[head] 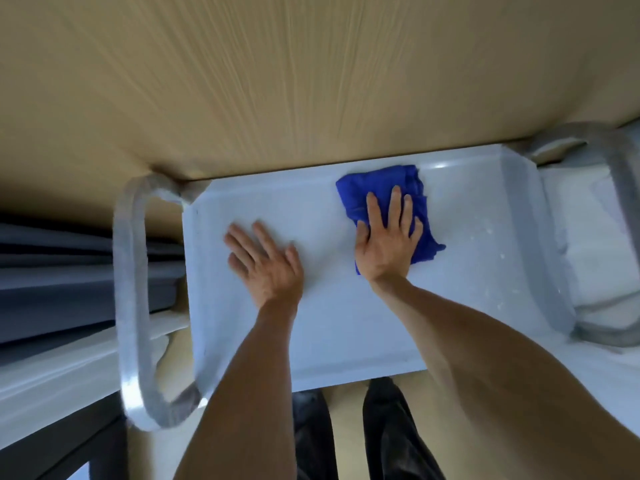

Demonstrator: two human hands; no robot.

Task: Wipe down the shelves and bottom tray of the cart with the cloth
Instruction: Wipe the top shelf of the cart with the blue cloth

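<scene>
Head view looks straight down on the top shelf of the pale blue-white plastic cart [332,327], a shallow tray with a raised rim, carried between two grey curved tube handles [130,306] at its left and right ends. The crumpled bright blue cloth [381,188] lies on that shelf, toward the far right part of it, near the far rim. The right hand [388,237] lies flat on the cloth with its fingers straight and spread, pressing it to the surface rather than gripping it. The left hand [265,261] rests palm down on the bare shelf to the left of the cloth, fingers wide and holding nothing; it looks to be steadying the cart. Both bare forearms reach in from the near edge.

As for progress, I judge the work to be on the top shelf only. Pale specks [498,258] show on the right end of the shelf, beyond the cloth, so that stretch seems not yet wiped. The left and middle look cleaner, though motion blur makes that uncertain. Any lower shelves and the bottom tray are hidden beneath this one, so their state cannot be told; they likely remain to do. A tan wood-grain panel [277,81] stands beyond the far rim, and dark shoes [391,427] show on the floor below.
</scene>
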